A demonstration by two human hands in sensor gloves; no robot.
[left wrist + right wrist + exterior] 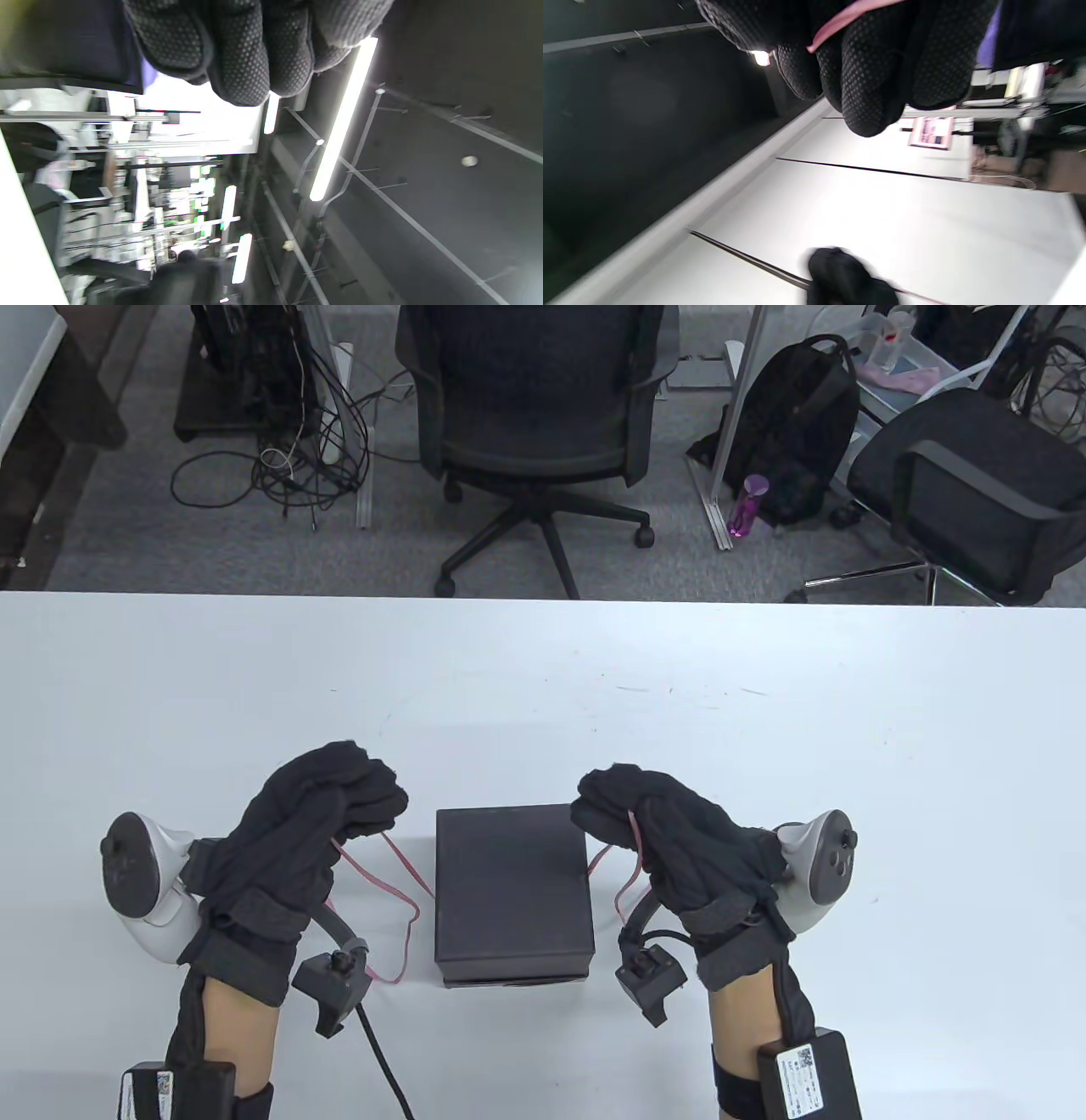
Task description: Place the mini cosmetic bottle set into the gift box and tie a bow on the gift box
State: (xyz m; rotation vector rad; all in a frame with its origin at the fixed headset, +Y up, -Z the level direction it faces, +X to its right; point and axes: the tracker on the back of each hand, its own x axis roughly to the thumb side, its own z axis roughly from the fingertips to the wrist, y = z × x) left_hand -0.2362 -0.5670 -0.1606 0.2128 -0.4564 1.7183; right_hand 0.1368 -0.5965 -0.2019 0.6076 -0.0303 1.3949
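A closed black gift box [512,892] stands on the white table [543,687] near its front edge. A thin pink ribbon [392,891] runs out from under the box on both sides. My left hand [339,806], left of the box, has its fingers curled round the left ribbon end. My right hand [632,814], right of the box, grips the right ribbon end [624,865]. The right wrist view shows the pink ribbon [840,19] crossing my curled right fingers [865,84]. The left wrist view shows my curled left fingers [242,55] and the ceiling. No bottles are visible.
Beyond the table's far edge stand two office chairs [543,415] [976,483], a black backpack [797,432] with a pink bottle [747,504], and tangled cables [280,449]. Bare table surface lies on all sides of the box.
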